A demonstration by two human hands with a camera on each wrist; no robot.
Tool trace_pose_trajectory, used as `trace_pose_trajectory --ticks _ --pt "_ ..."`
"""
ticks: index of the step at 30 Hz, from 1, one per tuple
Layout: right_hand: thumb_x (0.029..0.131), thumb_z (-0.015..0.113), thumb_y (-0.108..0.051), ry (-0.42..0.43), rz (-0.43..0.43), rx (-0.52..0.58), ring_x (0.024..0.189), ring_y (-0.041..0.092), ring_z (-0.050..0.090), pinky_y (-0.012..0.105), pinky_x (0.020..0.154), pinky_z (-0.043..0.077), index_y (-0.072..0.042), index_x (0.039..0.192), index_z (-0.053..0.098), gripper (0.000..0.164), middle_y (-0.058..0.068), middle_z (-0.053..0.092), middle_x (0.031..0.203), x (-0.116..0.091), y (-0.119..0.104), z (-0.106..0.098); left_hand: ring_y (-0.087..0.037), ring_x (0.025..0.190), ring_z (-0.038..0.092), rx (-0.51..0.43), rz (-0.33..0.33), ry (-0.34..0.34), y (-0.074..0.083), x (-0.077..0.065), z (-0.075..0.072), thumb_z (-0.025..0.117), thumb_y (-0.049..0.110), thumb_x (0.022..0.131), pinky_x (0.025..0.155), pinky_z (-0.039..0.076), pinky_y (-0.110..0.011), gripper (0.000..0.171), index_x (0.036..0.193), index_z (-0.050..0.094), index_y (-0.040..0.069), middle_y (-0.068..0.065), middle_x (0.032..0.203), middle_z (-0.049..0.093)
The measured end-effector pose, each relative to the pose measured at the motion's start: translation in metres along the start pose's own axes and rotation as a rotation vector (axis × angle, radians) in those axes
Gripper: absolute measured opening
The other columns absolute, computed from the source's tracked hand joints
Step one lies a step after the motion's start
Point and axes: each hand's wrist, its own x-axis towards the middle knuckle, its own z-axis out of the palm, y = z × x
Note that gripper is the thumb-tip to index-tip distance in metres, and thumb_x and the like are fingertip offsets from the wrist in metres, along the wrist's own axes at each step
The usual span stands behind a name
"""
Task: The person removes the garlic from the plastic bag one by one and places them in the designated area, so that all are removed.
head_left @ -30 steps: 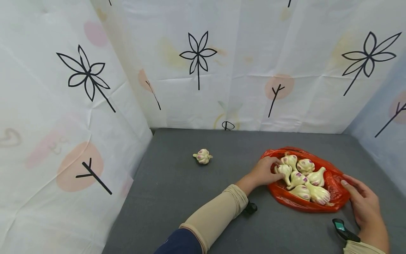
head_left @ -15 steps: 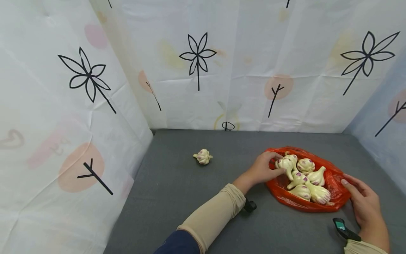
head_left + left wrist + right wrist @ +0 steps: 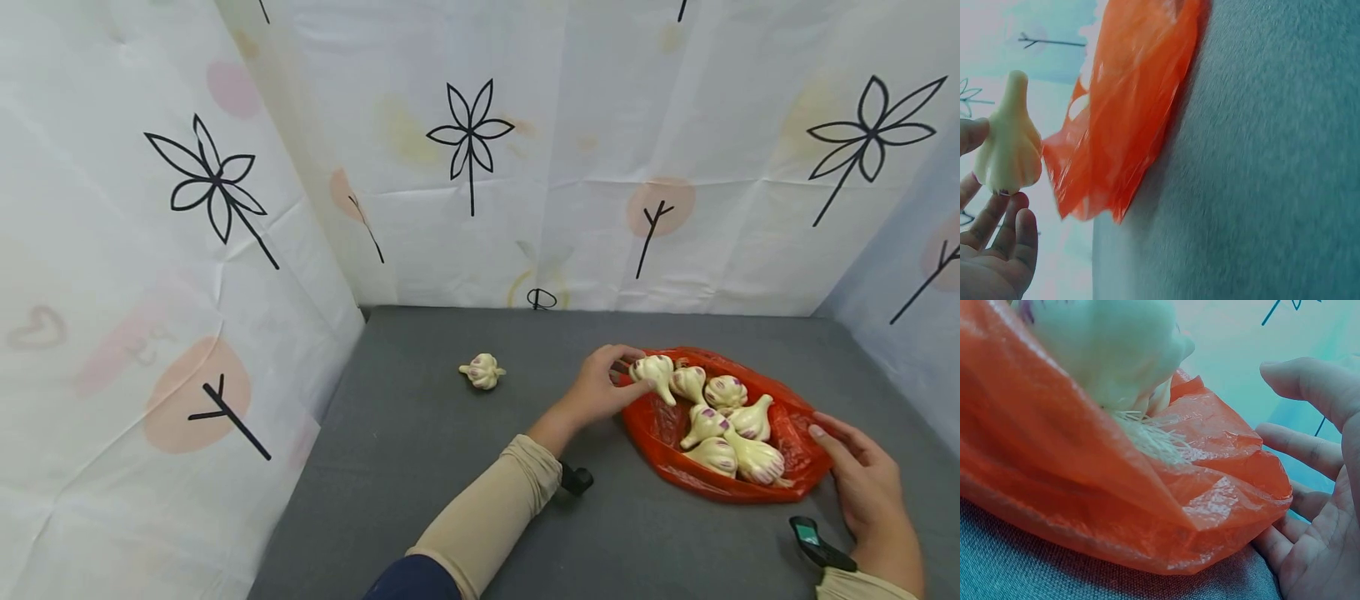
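Garlic (image 3: 654,373) shifted above cloth-walled table (image 3: 412,433), left hand (image 3: 592,390) pinching it, right hand (image 3: 868,479) relaxed.

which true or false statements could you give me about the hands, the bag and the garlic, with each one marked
1. The left hand holds a garlic bulb. True.
2. The right hand is at one end of the red bag. True.
3. Both hands hold bulbs. False: only the left does.
4. The bag is tied shut. False: it is open, showing several bulbs inside.
5. A loose bulb lies on the gray table. True.
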Motion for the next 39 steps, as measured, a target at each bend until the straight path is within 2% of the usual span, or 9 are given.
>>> trace_pose_trajectory --ticks 5,11,17,25,28,35,39 --pt "0.102 0.074 -0.034 0.008 0.031 -0.031 0.115 -0.011 0.043 -0.002 0.088 0.042 -0.043 0.139 0.063 0.04 -0.034 0.052 0.112 0.0 -0.002 0.0 -0.005 0.104 0.064 -0.041 -0.015 0.05 -0.006 -0.007 -0.015 0.077 0.023 0.1 0.094 0.06 -0.029 0.039 0.136 0.067 0.012 -0.008 0.125 0.065" --pt "0.103 0.072 -0.038 0.017 0.064 -0.074 0.121 -0.011 0.039 -0.001 0.105 0.033 -0.046 0.143 0.058 0.043 -0.036 0.048 0.113 -0.001 -0.003 0.001 -0.011 0.106 0.067 -0.06 -0.039 0.097 -0.017 -0.02 -0.028 0.078 0.025 0.1 0.093 0.059 -0.028 0.038 0.135 0.068 0.013 -0.007 0.126 0.066" --pt "0.102 0.072 -0.039 0.029 0.076 -0.089 0.125 -0.01 0.039 0.0 0.107 0.032 -0.046 0.144 0.058 0.044 -0.036 0.048 0.112 -0.001 -0.003 0.002 -0.016 0.106 0.069 -0.071 -0.076 0.142 -0.032 -0.033 -0.038 0.08 0.025 0.098 0.089 0.058 -0.023 0.038 0.133 0.069 0.013 -0.007 0.124 0.068" --pt "0.103 0.072 -0.038 0.032 0.072 -0.081 0.131 -0.008 0.038 0.0 0.109 0.03 -0.046 0.143 0.058 0.043 -0.037 0.048 0.113 -0.002 -0.003 0.003 -0.019 0.109 0.069 -0.081 -0.108 0.176 -0.045 -0.048 -0.054 0.08 0.024 0.098 0.09 0.06 -0.029 0.039 0.133 0.07 0.011 -0.009 0.127 0.069" --pt "0.102 0.072 -0.038 0.034 0.078 -0.071 0.131 -0.008 0.038 0.0 0.108 0.031 -0.046 0.142 0.059 0.043 -0.037 0.049 0.113 -0.001 -0.003 0.003 -0.022 0.109 0.069 -0.076 -0.122 0.178 -0.048 -0.055 -0.06 0.08 0.024 0.098 0.09 0.06 -0.029 0.039 0.133 0.069 0.011 -0.01 0.128 0.069" --pt "0.102 0.072 -0.042 0.039 0.093 -0.104 0.134 -0.009 0.037 0.001 0.111 0.029 -0.048 0.143 0.056 0.045 -0.037 0.047 0.114 0.001 -0.001 0.002 -0.019 0.111 0.068 -0.043 -0.166 0.201 -0.052 -0.067 -0.073 0.081 0.024 0.096 0.088 0.059 -0.028 0.039 0.132 0.07 0.01 -0.009 0.127 0.07" --pt "0.101 0.072 -0.044 0.047 0.093 -0.126 0.134 -0.009 0.037 0.0 0.109 0.029 -0.05 0.142 0.057 0.043 -0.038 0.046 0.114 0.002 0.002 0.0 -0.022 0.111 0.068 -0.029 -0.173 0.227 -0.054 -0.073 -0.079 0.082 0.023 0.096 0.087 0.059 -0.028 0.039 0.13 0.071 0.009 -0.011 0.125 0.071"
